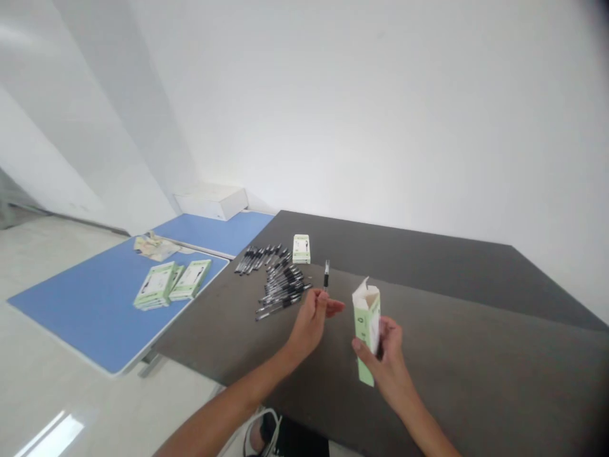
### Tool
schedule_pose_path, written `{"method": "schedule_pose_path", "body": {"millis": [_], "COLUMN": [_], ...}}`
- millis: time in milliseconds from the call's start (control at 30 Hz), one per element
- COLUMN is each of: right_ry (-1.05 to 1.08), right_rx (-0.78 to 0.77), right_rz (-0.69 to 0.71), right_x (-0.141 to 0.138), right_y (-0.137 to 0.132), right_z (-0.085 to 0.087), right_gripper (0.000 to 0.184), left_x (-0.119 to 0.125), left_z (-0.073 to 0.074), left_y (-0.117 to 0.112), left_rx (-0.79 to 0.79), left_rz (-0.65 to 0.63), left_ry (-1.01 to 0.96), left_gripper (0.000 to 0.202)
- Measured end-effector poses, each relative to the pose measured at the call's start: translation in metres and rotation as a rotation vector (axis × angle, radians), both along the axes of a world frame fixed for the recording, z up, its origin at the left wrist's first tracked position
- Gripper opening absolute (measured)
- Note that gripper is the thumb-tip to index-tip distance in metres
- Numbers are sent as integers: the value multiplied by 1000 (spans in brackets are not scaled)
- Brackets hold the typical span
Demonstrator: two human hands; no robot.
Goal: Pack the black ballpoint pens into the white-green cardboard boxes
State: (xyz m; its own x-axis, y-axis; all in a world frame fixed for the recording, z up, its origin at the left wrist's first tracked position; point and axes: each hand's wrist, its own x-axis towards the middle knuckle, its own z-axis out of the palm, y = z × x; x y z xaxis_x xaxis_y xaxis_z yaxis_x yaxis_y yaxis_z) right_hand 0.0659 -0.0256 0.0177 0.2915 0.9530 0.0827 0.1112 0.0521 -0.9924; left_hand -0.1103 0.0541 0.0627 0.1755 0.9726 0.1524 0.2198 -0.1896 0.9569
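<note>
Between the thumb and fingers of my left hand [314, 317] a clear pen with a black grip [327, 273] points upward. My right hand [387, 362] is wrapped round a green and white carton [365, 336], held upright above the dark table with its top flaps raised. The pen is to the left of the carton and apart from it. Several loose pens [284, 282] lie in a spread heap just beyond my left hand. Whatever is inside the carton is hidden by its walls.
A small stack of cartons [301, 247] stands behind the pens on the dark table [457, 317]. More cartons [159, 282] and some crumpled packaging [156, 246] lie on the blue table [95, 304] at left. A white box [212, 200] sits by the wall.
</note>
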Motion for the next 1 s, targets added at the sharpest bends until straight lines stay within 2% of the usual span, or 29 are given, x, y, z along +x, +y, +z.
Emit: {"method": "schedule_pose_path", "body": {"millis": [67,133,233,333,433,533,633,700,767,900,1000], "right_ry": [0,-22,-94,-186,-262,-334,-314,-138,25,98,201], "right_rx": [48,94,146,176,194,190,175,155,78,-2,-56], "right_rz": [-27,-52,-53,-51,-40,78,230,161,113,182,186], "right_x": [-22,-29,-27,-31,-39,-32,-5,14,27,34,36], "right_y": [28,53,73,71,54,39,41,52,64,73,66], "right_z": [-6,-9,-8,-6,-6,-3,5,13,22,30,26], "right_gripper": [85,94,89,74,64,63,59,62,58,38,41], "left_x": [21,33,44,52,53,46,40,40,42,47,46], "left_z": [-9,-18,-26,-30,-31,-27,-22,-19,-17,-18,-21], "left_y": [7,14,26,36,44,47,45,40,34,24,21], "left_rx": [-43,-74,-117,-158,-188,-216,-285,-365,-448,-567,-628], "left_rz": [49,105,187,263,323,341,250,121,-15,-210,-314], "left_ry": [-98,-180,-281,-361,-416,-453,-488,-504,-508,-504,-500], "left_gripper": [51,54,51,43,37,33,39,44,49,52,52]}}
